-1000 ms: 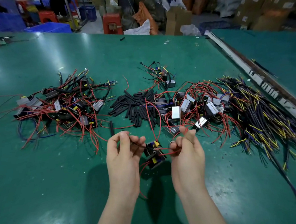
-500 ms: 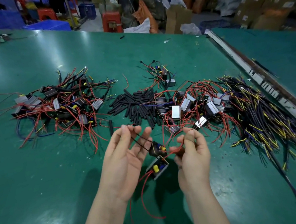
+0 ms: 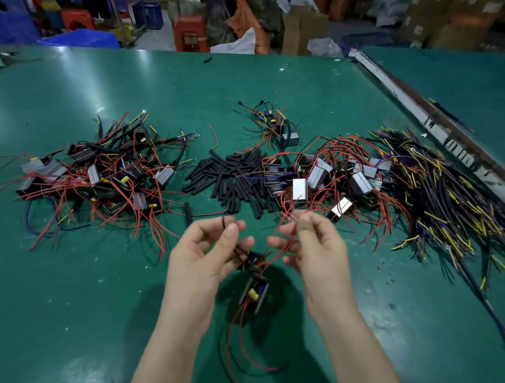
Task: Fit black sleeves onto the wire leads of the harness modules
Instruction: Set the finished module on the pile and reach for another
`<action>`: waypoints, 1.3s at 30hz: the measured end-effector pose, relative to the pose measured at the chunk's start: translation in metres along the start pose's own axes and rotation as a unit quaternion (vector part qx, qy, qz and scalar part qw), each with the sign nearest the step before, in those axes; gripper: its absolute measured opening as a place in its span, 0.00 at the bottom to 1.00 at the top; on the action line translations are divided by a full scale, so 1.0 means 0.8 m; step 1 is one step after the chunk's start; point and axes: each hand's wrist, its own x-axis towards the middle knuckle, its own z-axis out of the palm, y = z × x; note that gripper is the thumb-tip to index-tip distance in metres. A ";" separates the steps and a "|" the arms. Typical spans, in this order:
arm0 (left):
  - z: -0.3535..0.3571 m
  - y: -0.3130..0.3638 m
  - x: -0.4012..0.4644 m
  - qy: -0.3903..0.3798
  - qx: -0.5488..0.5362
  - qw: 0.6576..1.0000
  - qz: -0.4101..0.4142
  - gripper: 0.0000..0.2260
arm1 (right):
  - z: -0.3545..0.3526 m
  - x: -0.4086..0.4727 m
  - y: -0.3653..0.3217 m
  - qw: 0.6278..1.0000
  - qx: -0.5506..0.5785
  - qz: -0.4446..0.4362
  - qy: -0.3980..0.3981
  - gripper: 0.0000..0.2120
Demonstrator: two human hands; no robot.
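A harness module [image 3: 254,292] with a yellow part hangs between my hands above the green table [image 3: 70,304], its red leads trailing toward me. My left hand [image 3: 202,259] pinches a thin black wire of that module between thumb and fingers. My right hand [image 3: 313,244] pinches the module's red leads near their ends. A heap of loose black sleeves [image 3: 231,178] lies just beyond my hands. Modules in a pile [image 3: 330,177] with bare red leads sit to the right of the sleeves. Another pile of modules [image 3: 103,179] lies at the left.
A thick bundle of black and yellow wires [image 3: 441,190] spreads at the right. A small group of modules [image 3: 275,123] lies behind the sleeves. A metal rail [image 3: 444,133] runs along the table's right side. Boxes and crates stand beyond the far edge.
Both hands have risen and moved apart. The module has dropped lower and now hangs from its wires, with its red leads trailing down toward me.
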 end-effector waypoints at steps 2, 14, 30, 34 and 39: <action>-0.004 -0.007 0.002 -0.004 0.036 0.998 -0.046 0.08 | -0.005 0.009 0.010 0.977 -0.209 -0.033 -0.015 0.07; -0.010 -0.009 0.014 0.038 -0.008 0.994 -0.100 0.14 | 0.028 0.129 -0.032 0.724 -0.661 -0.178 -0.086 0.12; 0.007 -0.017 0.046 0.045 0.063 0.996 -0.039 0.04 | 0.069 0.162 -0.002 0.657 -0.737 -0.108 -0.114 0.10; 0.004 -0.016 0.058 0.038 0.091 0.995 -0.030 0.03 | 0.041 0.153 -0.024 0.760 -0.613 -0.127 -0.176 0.06; 0.003 -0.013 0.074 0.004 0.140 0.990 0.031 0.02 | -0.004 0.113 -0.017 0.929 -0.305 -0.133 -0.162 0.02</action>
